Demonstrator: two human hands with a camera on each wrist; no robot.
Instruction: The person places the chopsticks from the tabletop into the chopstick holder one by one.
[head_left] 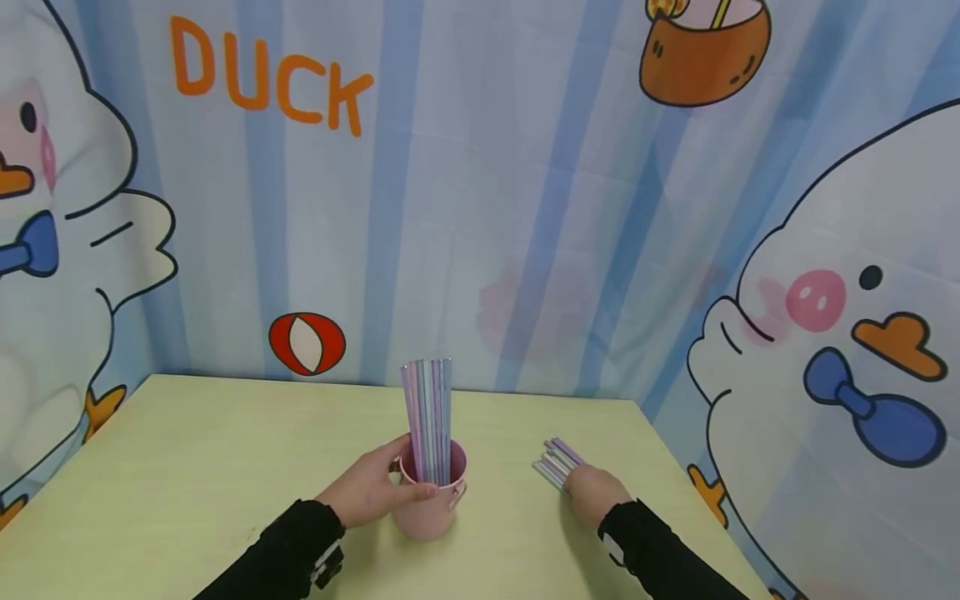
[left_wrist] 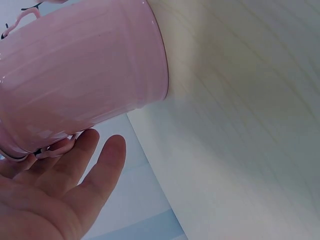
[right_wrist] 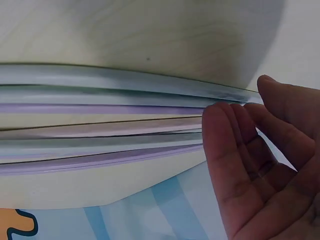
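Note:
A small pink bucket (head_left: pixel 424 518) with side handles stands upright on the table, holding a tall bunch of pastel straws (head_left: pixel 429 417). My left hand (head_left: pixel 371 492) grips the bucket at its rim, thumb across the front. In the left wrist view, fingers (left_wrist: pixel 82 155) touch the handle side of the bucket (left_wrist: pixel 85 70). Farther right, my right hand (head_left: pixel 596 493) pinches a smaller bunch of straws (head_left: pixel 557 463) low over the table. The right wrist view shows these white and purple straws (right_wrist: pixel 100 132) running between thumb and curled fingers (right_wrist: pixel 220 145); their gripped ends are hidden.
The pale yellow table (head_left: pixel 225 442) reaches back to a blue striped curtain (head_left: pixel 465 208) printed with ducks. Its right edge slopes away just beyond my right hand.

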